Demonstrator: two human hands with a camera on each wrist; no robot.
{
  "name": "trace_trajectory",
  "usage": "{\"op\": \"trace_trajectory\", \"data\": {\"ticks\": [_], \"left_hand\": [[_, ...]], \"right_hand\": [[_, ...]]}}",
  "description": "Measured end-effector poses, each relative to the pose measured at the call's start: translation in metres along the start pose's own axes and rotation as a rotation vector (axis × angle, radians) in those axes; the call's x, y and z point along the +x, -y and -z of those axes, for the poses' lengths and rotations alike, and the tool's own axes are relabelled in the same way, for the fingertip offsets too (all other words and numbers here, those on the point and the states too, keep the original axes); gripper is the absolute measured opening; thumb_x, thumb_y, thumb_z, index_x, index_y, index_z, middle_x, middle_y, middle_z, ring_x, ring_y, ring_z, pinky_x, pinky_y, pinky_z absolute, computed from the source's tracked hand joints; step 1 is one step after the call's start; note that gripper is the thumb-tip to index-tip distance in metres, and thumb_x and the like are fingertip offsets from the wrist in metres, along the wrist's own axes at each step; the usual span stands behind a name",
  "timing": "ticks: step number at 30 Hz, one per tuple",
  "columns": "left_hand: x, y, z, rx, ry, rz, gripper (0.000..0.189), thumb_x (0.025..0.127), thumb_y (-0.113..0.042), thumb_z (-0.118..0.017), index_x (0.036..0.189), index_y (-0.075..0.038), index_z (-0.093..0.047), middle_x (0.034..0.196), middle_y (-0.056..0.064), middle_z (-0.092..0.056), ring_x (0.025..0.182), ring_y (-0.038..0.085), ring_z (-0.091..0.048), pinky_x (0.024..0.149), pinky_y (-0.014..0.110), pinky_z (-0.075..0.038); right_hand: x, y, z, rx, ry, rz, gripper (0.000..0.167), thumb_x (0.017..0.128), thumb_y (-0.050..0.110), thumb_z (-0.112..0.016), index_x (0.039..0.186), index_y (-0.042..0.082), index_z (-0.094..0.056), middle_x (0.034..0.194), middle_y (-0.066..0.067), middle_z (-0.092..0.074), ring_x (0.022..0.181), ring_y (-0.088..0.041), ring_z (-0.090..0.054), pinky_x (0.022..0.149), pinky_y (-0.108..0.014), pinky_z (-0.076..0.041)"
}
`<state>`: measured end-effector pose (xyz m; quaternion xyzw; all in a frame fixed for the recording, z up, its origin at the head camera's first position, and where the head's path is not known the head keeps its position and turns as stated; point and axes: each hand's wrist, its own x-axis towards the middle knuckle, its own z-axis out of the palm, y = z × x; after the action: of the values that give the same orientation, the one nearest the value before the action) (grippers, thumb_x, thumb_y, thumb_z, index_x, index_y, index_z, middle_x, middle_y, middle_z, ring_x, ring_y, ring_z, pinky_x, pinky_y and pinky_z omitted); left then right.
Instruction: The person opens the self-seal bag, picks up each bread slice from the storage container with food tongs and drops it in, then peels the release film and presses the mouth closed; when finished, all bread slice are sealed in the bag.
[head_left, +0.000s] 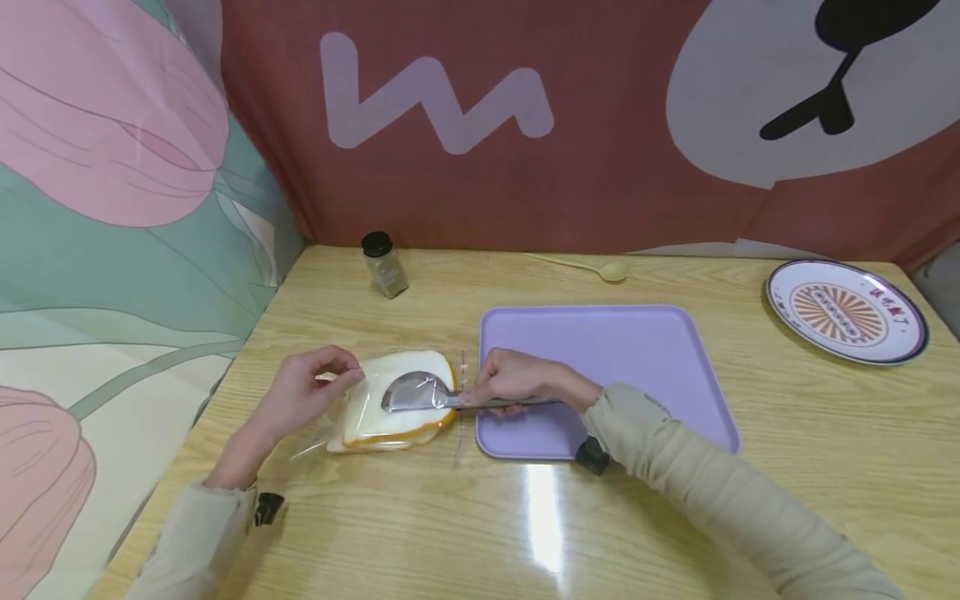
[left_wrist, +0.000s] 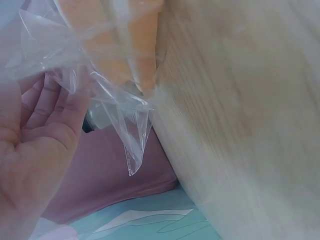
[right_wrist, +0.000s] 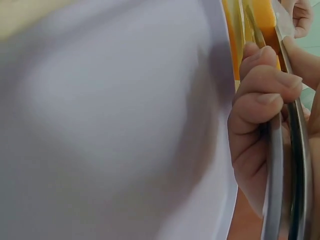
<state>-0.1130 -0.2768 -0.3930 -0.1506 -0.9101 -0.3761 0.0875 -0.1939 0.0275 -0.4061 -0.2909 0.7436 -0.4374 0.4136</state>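
Note:
Slices of white bread (head_left: 431,364) with an orange-brown crust lie in a clear plastic bag (left_wrist: 131,142) on the table's left half. At the bag's left side my left hand (head_left: 303,392) pinches the thin film between thumb and fingers. My right hand (head_left: 517,377) grips metal tongs (head_left: 416,393) by their two arms, above the near left part of a purple tray (head_left: 600,333). The tongs' broad rounded end lies over the top of the bread; their other end is largely hidden. In the right wrist view, fingers curl around both tong arms (right_wrist: 274,165).
Behind the bread stands a small spice jar (head_left: 387,271) with a black lid. A pale yellow spoon (head_left: 613,271) lies along the table's back edge. At the back right is a patterned plate (head_left: 843,312). Printed cloth hangs behind and to the left of the table.

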Motion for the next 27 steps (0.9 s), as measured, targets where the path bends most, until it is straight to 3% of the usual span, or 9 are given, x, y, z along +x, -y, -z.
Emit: {"op": "trace_trajectory", "data": {"ticks": [11, 19, 27], "left_hand": [[0.000, 0.000, -0.001, 0.021, 0.014, -0.007, 0.008, 0.085, 0.001, -0.070, 0.084, -0.006, -0.066, 0.077, 0.000, -0.066, 0.070, 0.005, -0.058, 0.058, 0.022, -0.054], [0.001, 0.001, 0.004, 0.018, 0.011, -0.019, 0.007, 0.086, 0.001, -0.070, 0.085, -0.006, -0.067, 0.078, 0.001, -0.067, 0.071, 0.005, -0.059, 0.059, 0.021, -0.054], [0.005, 0.000, 0.016, 0.116, -0.027, -0.081, 0.014, 0.079, 0.001, -0.076, 0.081, -0.009, -0.068, 0.075, -0.004, -0.066, 0.068, 0.004, -0.057, 0.059, 0.018, -0.049]], "right_hand": [[0.004, 0.011, -0.004, -0.120, -0.062, -0.015, 0.040, 0.089, 0.028, -0.067, 0.059, 0.001, -0.065, 0.044, -0.002, -0.050, 0.036, -0.010, -0.038, 0.038, -0.021, -0.033], [0.005, 0.009, -0.005, -0.001, -0.026, -0.032, 0.037, 0.090, 0.025, -0.067, 0.067, -0.004, -0.067, 0.046, -0.003, -0.053, 0.036, -0.011, -0.039, 0.037, -0.022, -0.033], [0.006, 0.006, -0.005, 0.006, -0.029, -0.045, 0.037, 0.090, 0.025, -0.067, 0.065, -0.002, -0.066, 0.045, -0.003, -0.052, 0.036, -0.010, -0.039, 0.036, -0.022, -0.032]]}}
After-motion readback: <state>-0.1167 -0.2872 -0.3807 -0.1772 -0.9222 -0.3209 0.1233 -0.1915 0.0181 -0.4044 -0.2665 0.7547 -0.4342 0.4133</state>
